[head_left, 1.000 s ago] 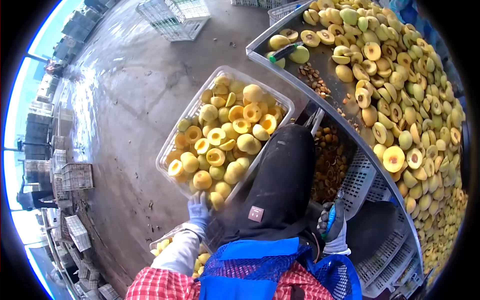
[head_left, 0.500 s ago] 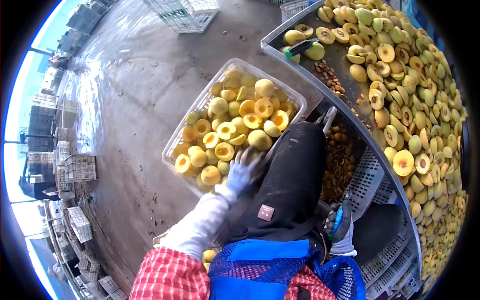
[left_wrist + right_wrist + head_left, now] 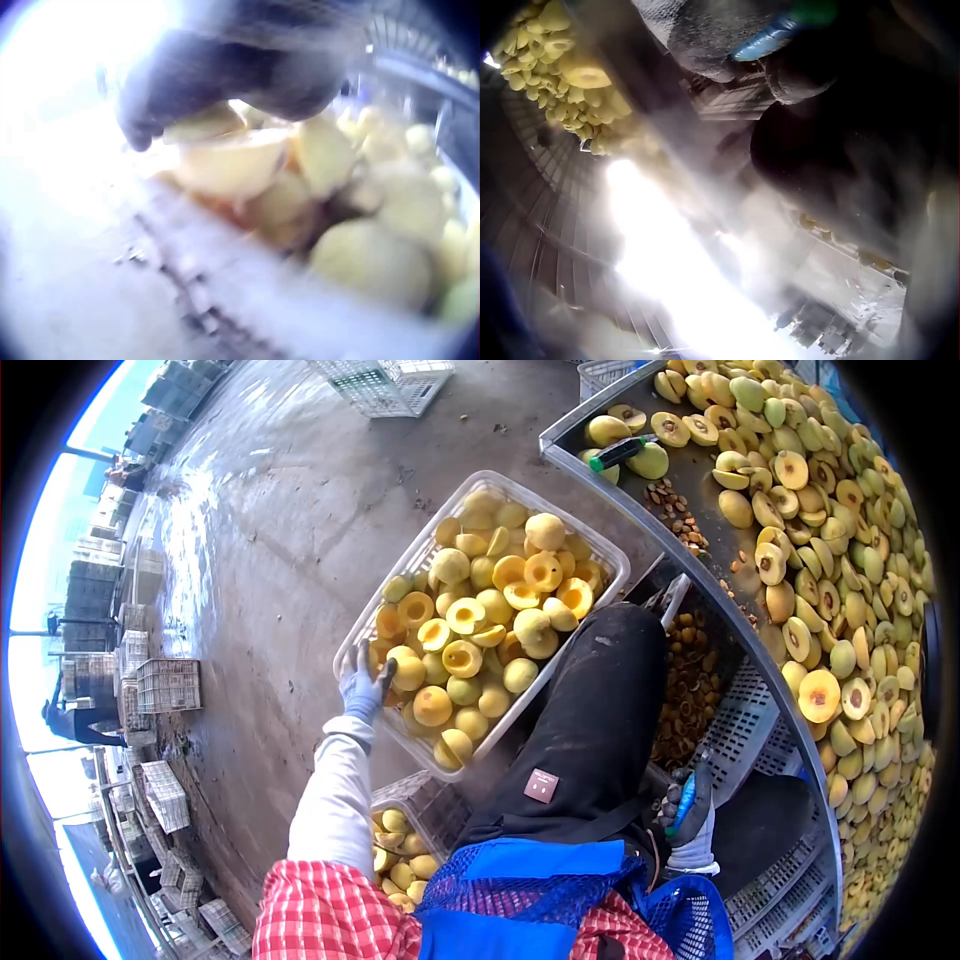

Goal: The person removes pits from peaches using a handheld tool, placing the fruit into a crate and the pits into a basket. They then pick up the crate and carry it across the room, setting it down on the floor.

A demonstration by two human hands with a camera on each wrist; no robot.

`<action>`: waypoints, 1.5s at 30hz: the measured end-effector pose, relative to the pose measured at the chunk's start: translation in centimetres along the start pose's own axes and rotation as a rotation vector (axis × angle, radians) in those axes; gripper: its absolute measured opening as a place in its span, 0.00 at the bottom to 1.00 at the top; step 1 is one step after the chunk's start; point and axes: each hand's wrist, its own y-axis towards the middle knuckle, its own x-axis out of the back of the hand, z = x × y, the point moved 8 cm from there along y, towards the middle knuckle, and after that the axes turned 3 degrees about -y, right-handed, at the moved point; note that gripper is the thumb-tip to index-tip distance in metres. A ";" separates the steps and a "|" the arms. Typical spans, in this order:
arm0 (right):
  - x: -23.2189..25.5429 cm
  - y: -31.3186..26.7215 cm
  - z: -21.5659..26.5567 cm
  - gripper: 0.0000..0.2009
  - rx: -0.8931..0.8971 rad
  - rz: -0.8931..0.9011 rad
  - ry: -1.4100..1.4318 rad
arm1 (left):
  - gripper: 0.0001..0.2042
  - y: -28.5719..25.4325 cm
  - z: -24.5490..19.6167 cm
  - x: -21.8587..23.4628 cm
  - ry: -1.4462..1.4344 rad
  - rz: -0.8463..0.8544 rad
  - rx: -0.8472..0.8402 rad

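In the head view, my gloved left hand (image 3: 362,688) is at the left rim of a white plastic crate (image 3: 482,758) heaped with peach halves (image 3: 462,658). Its fingers are spread over the fruit along that edge. The left wrist view shows the dark glove fingers (image 3: 217,75) right above a cut peach half (image 3: 232,165) just inside the rim. My gloved right hand (image 3: 690,818) rests low beside my thigh, gripping a blue-handled tool (image 3: 684,806); the handle also shows in the right wrist view, between the glove's fingers (image 3: 712,37). The tool's working end is too small to make out.
On the right, a metal-edged table (image 3: 640,510) bears a large heap of cut peaches (image 3: 820,560), loose pits (image 3: 678,518) and a green-and-black handled tool (image 3: 618,453). Beneath it stands a bin of dark scraps (image 3: 690,690). Another crate of peaches (image 3: 400,855) sits near my left side.
My left hand went from the crate's near corner rightward across the near fruit, then back left to the left rim. The right hand keeps hold of the tool beside the thigh.
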 end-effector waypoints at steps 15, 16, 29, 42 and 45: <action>-2.8 -0.2 0.1 0.18 -0.012 0.021 -0.119 | 0.35 -1.8 -5.9 -0.2 -0.033 -0.065 -0.091; -2.6 -0.3 0.1 0.18 -0.003 0.008 -0.114 | 0.38 -3.7 -8.5 2.2 -0.020 -0.141 -0.196; -1.6 -0.2 0.6 0.20 0.033 0.110 -0.038 | 0.30 -12.6 -10.0 -3.1 -1.207 0.631 0.064; 0.1 0.8 0.1 0.20 0.009 0.027 -0.036 | 0.34 -8.3 -11.0 -1.0 -0.094 -0.092 -0.091; -0.7 0.9 -1.2 0.20 -0.102 0.129 0.116 | 0.35 -7.7 -10.0 -2.3 -0.123 -0.092 -0.190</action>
